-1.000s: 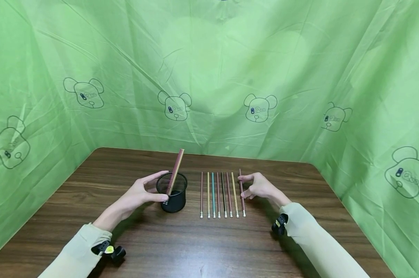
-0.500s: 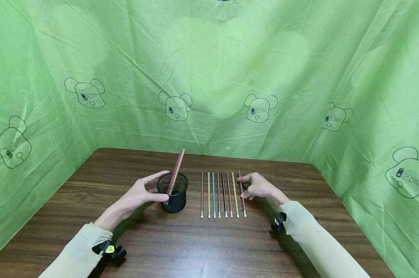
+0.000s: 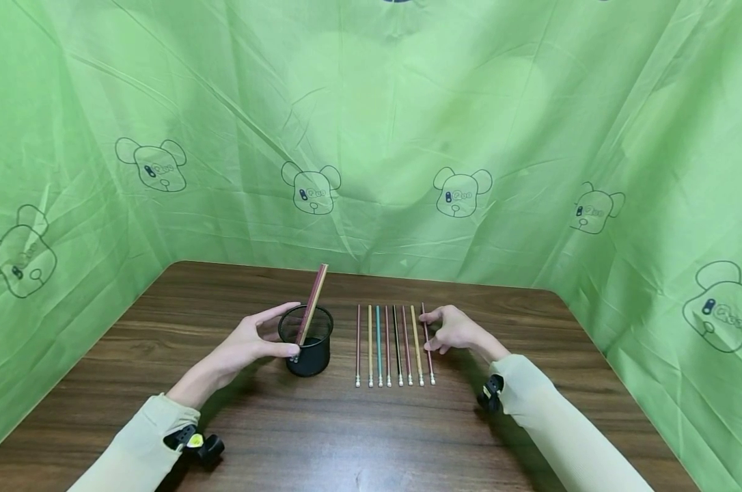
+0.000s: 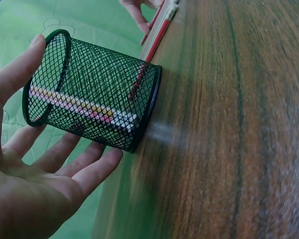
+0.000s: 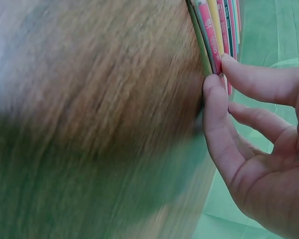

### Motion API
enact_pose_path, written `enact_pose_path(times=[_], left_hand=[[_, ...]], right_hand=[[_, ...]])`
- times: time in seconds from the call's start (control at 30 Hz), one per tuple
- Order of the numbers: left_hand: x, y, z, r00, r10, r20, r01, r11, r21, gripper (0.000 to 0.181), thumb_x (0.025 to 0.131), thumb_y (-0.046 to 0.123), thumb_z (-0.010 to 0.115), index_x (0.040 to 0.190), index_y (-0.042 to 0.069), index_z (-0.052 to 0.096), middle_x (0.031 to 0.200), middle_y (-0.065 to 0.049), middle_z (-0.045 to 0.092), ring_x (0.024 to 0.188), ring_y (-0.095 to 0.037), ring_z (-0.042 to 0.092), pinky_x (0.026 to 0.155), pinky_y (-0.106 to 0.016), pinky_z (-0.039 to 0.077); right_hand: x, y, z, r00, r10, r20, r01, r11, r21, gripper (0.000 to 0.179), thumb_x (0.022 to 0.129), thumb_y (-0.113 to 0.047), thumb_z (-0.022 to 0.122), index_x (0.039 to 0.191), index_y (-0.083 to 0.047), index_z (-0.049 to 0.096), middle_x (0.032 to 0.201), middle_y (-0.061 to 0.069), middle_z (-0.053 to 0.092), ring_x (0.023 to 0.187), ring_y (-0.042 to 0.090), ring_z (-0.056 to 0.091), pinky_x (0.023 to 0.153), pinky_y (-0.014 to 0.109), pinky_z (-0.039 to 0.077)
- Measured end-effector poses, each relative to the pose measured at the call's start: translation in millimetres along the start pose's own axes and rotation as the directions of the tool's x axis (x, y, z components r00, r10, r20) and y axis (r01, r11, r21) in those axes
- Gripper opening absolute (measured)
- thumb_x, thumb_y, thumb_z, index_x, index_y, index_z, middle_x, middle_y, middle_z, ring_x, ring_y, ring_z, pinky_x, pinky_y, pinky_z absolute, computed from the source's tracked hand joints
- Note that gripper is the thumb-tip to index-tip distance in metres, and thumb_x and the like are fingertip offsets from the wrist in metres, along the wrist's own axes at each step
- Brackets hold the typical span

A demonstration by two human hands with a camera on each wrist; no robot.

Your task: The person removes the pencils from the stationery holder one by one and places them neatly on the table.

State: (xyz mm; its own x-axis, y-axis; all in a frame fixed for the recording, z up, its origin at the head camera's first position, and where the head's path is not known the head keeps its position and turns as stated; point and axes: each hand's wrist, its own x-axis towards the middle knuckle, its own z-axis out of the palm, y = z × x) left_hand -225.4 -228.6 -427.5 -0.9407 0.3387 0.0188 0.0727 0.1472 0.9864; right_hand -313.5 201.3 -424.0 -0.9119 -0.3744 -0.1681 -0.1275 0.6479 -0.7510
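Note:
My left hand holds a black mesh pencil cup by its side, thumb at the rim, as the left wrist view also shows. Pencils, red and yellowish, stand tilted inside the cup with their upper ends leaning right. To the right of it lies a row of several pencils, eraser ends toward me. At the row's right end, my right hand pinches a dark red pencil between thumb and fingers. In the right wrist view, fingertips touch this pink-red pencil right beside the others.
The row includes a teal pencil, a black pencil and a yellow pencil. All lie on a brown wood-grain table. A green curtain hangs behind the table and along its sides.
My right hand has shifted slightly left with the dark red pencil, bringing its far end nearer the row. The left hand and the cup have stayed in place.

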Motion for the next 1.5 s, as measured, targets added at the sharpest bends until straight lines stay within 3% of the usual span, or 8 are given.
enact_pose_path(times=[0.9, 1.33, 1.5], left_hand=[[-0.3, 0.6, 0.5, 1.000, -0.014, 0.001, 0.014, 1.000, -0.015, 0.086, 0.088, 0.016, 0.087, 0.162, 0.015, 0.043, 0.152, -0.019, 0.053, 0.131, -0.031, 0.059, 0.099, -0.030, 0.048], [-0.7, 0.2, 0.8, 1.000, -0.014, 0.004, 0.015, 1.000, -0.024, 0.086, 0.089, 0.015, 0.087, 0.162, 0.015, 0.043, 0.154, -0.019, 0.052, 0.132, -0.031, 0.058, 0.099, -0.030, 0.049], [0.0, 1.4, 0.5, 1.000, -0.017, 0.002, 0.017, 1.000, -0.014, 0.087, 0.089, 0.016, 0.087, 0.163, 0.014, 0.041, 0.155, -0.019, 0.050, 0.134, -0.032, 0.057, 0.099, -0.032, 0.048]], right_hand=[[-4.4, -0.9, 3.5, 0.999, 0.019, -0.049, -0.020, 0.999, -0.028, 0.060, 0.078, 0.009, 0.089, 0.133, 0.010, 0.067, 0.139, 0.028, 0.062, 0.061, 0.023, 0.070, 0.058, 0.036, 0.060], [-9.3, 2.6, 1.4, 0.999, -0.021, -0.049, 0.020, 1.000, -0.012, 0.059, 0.080, 0.007, 0.088, 0.134, 0.010, 0.066, 0.139, 0.029, 0.062, 0.060, 0.024, 0.069, 0.058, 0.037, 0.060], [-17.6, -2.8, -4.5, 0.995, -0.051, -0.084, 0.052, 0.999, -0.001, 0.057, 0.082, 0.006, 0.085, 0.136, 0.009, 0.065, 0.135, 0.026, 0.066, 0.065, 0.030, 0.071, 0.061, 0.041, 0.060]])
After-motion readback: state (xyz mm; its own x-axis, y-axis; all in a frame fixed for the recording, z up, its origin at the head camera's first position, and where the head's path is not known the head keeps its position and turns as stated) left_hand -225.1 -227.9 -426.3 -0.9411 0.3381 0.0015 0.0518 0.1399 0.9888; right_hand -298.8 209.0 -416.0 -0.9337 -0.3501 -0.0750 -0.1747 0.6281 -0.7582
